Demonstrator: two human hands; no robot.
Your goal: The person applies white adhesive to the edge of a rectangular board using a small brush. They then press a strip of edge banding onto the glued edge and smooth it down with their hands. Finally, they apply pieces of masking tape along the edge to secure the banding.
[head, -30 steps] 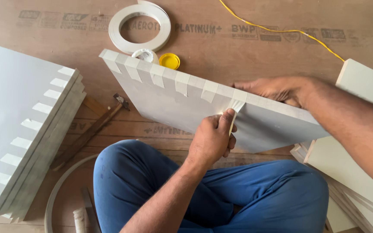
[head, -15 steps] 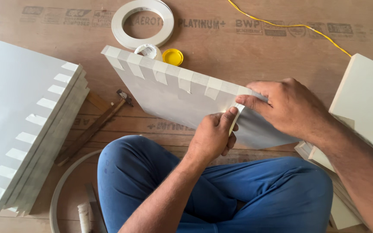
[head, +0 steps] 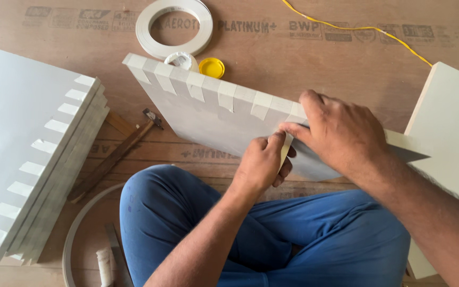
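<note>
At the left edge of the plywood floor (head: 314, 69) I note a stack of white panels (head: 22, 138), its right edge banded with short strips of masking tape. Just beside it lies a hammer (head: 115, 154) with a wooden handle, angled toward the near left corner, and below that a curved length of edge band (head: 78, 228). Near the far edge I record a large roll of white edge-band tape (head: 173, 26), with a smaller tape roll (head: 181, 59) and a yellow cap (head: 211, 67) close before it. At centre, a white panel (head: 213, 119) rests tilted across the blue-trousered lap (head: 261, 234), taped at intervals along its upper edge. My left hand (head: 261, 162) is closed on a strip of masking tape (head: 287, 149), pinched between thumb and fingers against the panel face. My right hand (head: 341, 133) lies flat over the panel's upper edge, fingertips touching the same strip; it presses rather than grasps. A yellow cord (head: 357, 27) runs toward the far right corner. Another white board (head: 452, 133) stands at the right edge.
</note>
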